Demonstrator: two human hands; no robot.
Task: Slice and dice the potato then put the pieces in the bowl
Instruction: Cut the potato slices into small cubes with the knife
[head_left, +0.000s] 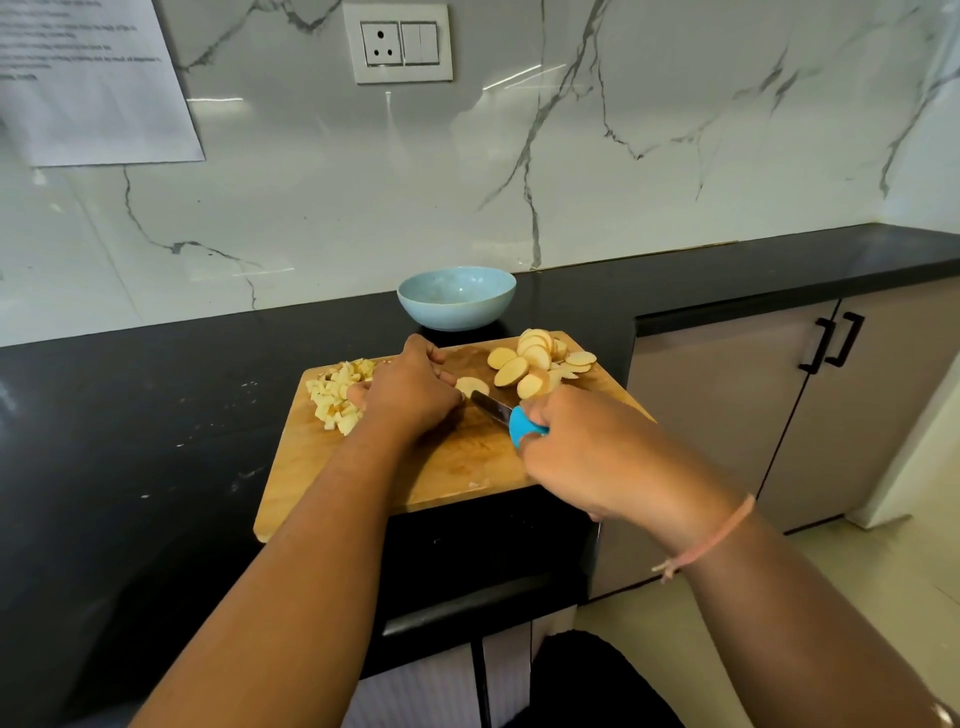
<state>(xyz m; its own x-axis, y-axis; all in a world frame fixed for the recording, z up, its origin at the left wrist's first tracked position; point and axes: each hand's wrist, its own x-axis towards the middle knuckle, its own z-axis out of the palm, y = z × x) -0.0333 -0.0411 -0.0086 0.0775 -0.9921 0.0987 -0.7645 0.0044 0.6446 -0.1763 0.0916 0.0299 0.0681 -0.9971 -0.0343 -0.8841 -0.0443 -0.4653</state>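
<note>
While the right hand (587, 457) is gripping the knife (498, 408), the left hand (410, 392), fingers curled, is holding a potato slice (472, 387) steady for dicing; the bowl (457, 312) is waiting at twelve o'clock.

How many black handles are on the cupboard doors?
2: the left handle and the right handle, side by side on the grey cupboard. More may be out of view.

This is a kitchen: a black stone tabletop (156, 415) runs along a white marble-veined backsplash (363, 208) with a wall socket (398, 43), grey cabinet doors (717, 395) with 2 black handles (845, 339) sit below it, and a wooden cutting board (457, 457) carrying cut potato (535, 358) lies near a pale blue bowl (456, 312).
</note>
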